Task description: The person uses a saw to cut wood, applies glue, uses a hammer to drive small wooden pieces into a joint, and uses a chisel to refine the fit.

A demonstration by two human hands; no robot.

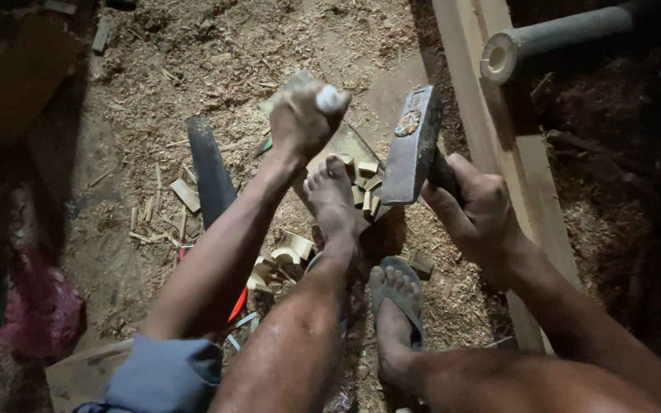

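Observation:
My left hand (pixel 300 122) is closed around the handle of a chisel (pixel 330 99), whose white butt end shows above my fist. It stands over a flat wooden board (pixel 361 145) on the ground. My right hand (pixel 477 206) grips a hammer (pixel 413 145) with a heavy steel head, raised just right of the chisel. One bare foot (pixel 332 200) presses down on the board among small cut wooden blocks (pixel 367 183). The other foot (pixel 393 306) wears a sandal.
Sawdust and wood chips cover the ground. A dark flat blade (pixel 210 172) lies left of my forearm. More pale offcuts (pixel 281 256) lie by my leg. A long plank (pixel 499 138) runs along the right, with a pale pipe (pixel 545 38) above it. A pink bag (pixel 40 310) sits at left.

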